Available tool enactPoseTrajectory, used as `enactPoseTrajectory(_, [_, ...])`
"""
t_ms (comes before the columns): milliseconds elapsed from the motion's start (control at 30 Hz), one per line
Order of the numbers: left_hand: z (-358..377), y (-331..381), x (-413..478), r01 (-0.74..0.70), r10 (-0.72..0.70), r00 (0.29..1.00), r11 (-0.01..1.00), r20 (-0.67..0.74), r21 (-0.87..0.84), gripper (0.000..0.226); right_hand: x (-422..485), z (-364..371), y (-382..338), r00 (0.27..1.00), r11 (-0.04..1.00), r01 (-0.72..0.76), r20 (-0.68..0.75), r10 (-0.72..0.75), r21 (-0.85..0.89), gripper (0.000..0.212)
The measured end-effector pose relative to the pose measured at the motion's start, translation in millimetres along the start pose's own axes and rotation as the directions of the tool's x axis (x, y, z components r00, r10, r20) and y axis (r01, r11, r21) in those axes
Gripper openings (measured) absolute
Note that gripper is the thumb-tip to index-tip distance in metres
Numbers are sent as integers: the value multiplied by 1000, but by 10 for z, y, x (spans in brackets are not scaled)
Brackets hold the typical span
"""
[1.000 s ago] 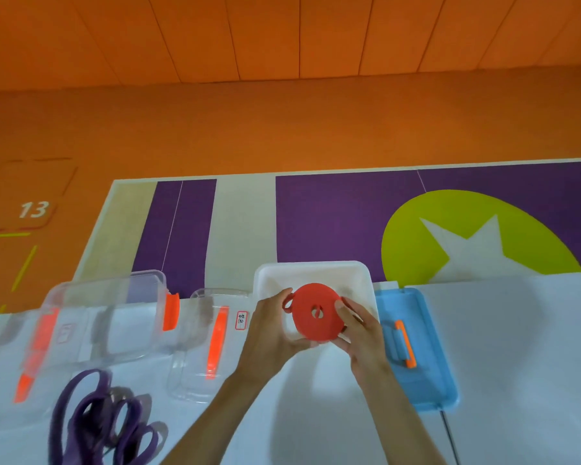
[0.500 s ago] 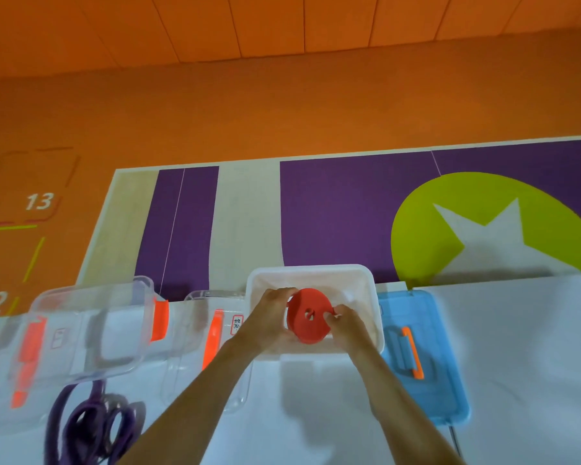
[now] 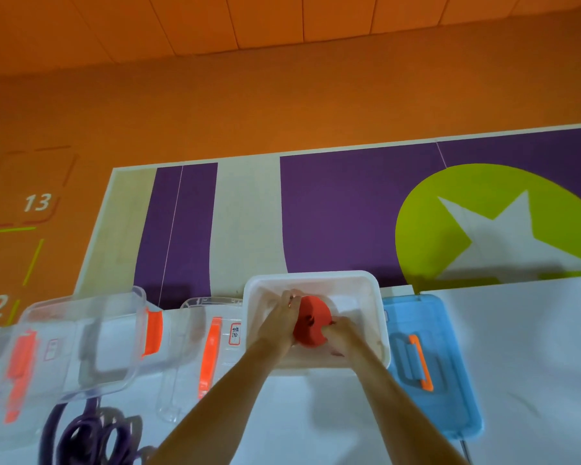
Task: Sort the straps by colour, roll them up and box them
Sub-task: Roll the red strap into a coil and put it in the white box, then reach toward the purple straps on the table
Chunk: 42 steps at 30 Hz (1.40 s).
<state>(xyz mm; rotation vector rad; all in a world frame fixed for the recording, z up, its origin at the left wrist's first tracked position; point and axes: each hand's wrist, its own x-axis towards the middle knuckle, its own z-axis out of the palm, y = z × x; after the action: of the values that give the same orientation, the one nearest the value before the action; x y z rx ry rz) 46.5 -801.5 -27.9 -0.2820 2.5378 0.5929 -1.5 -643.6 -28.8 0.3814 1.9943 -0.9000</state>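
While the left hand [image 3: 279,326] and the right hand [image 3: 346,335] reach into the white box [image 3: 311,275], the rolled red strap [image 3: 311,327] is held between them, inside the box walls; whether it touches the box floor cannot be told. Left hand: fingers curled over the left and far edge of the roll, gripping it. Right hand: fingers curled against the near-right edge, also gripping it; thumb not visible. Roll is a flat coiled disc, tilted with one face toward the camera, small hole at its centre. White box stands at the far edge of the white surface [image 3: 524,364], about mid-scene. Just right of it lies a blue lid [image 3: 450,380], top up, with an orange handle [image 3: 420,362]. Left of the box lies a clear lid [image 3: 185,347] with an orange grip [image 3: 210,354] and a small red-bordered label [image 3: 235,333] next to the box wall; writing not legible. Farther left stands a clear box [image 3: 81,350], orange latch [image 3: 153,332] on its right end. Near-left corner: loose purple straps [image 3: 91,434] in loops on the surface, running partly under the near edge of the clear box. Beyond the surface: orange floor [image 3: 282,95] marked 13 and 12 at left, and a purple floor panel [image 3: 332,213] bearing a green circle [image 3: 416,229] with a white star [image 3: 493,236].
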Motion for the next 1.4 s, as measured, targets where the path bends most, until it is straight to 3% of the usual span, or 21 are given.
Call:
enactPoseTrajectory(200, [66,20,-42,-27,52,990,983,-134,184,84,-92,27,-30,997,999,-49,64,49,12,33])
enactPoseTrajectory(367, [-9,-7,-74,-69,77,996,987,-53,144,81,-159,-61,-52,994,993,105,44,-103,-57,5])
enactPoseTrajectory(500, [-293,-2,-266,-109,113,991,992,-68,63,64,-363,-233,-106,953,913,282,-26,-303,-294,28])
enactPoseTrajectory(600, [-535,-7,-634,-167,191,965,976,-182,138,46,-590,-302,-105,870,805,383,-118,-480,-453,32])
enactPoseTrajectory(733, [-606,-118,-1240,-189,280,905,939,-319,289,19,-940,-105,-44,656,539,472,-131,-744,-697,22])
enactPoseTrajectory(833, [-483,-237,-1616,-133,251,881,945,-402,298,20,-1183,130,10,520,394,445,-126,-845,-804,19])
enactPoseTrajectory(1033, [-169,-765,-2313,-2,152,851,958,-502,286,26,-1651,782,93,403,269,457,-73,-912,-848,22])
enactPoseTrajectory(1200, [43,-1447,-2884,70,78,857,962,-510,263,30,-1964,1567,203,451,225,480,19,-892,-848,24])
enactPoseTrajectory(1300, [135,-1921,-3220,77,42,873,972,-486,223,29,-2174,2114,292,541,240,487,74,-838,-840,27])
enactPoseTrajectory(1400, [184,-2374,-3599,71,1,869,989,-495,127,26,-2407,2681,386,650,326,512,110,-752,-794,33])
